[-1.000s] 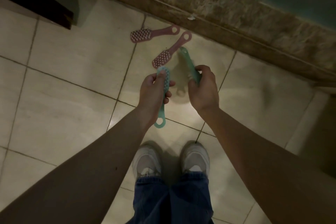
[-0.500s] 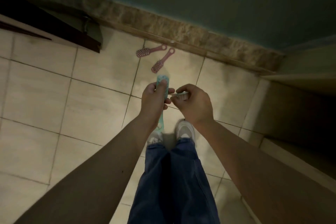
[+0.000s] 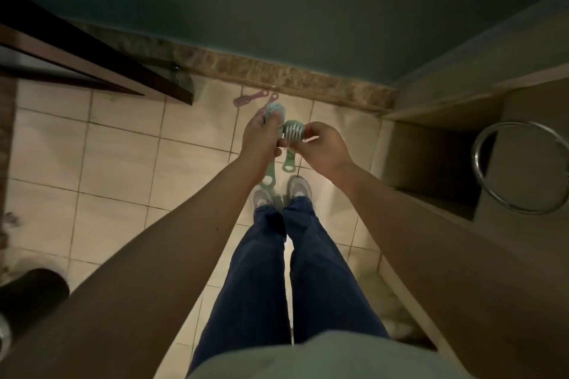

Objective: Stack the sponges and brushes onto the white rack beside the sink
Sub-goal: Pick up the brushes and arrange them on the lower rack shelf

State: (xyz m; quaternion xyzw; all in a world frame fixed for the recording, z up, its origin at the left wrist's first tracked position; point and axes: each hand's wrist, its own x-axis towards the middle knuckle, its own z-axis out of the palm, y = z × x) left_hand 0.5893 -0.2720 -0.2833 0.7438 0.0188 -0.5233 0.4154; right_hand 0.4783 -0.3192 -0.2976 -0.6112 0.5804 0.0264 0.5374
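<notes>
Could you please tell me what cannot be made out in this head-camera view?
- White rack and sink: not in view.
- One pink brush on the floor: partly hidden behind the left hand.
- Head of the left hand's green brush: blurred, bristles unclear.
- Dark object at the lower left: cut off by the edge.

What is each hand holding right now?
Left hand: closed around a green brush.
Right hand: closed on another green brush, bristles facing the camera.

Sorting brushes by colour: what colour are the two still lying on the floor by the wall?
Pink, both brushes, in the head view.
</notes>
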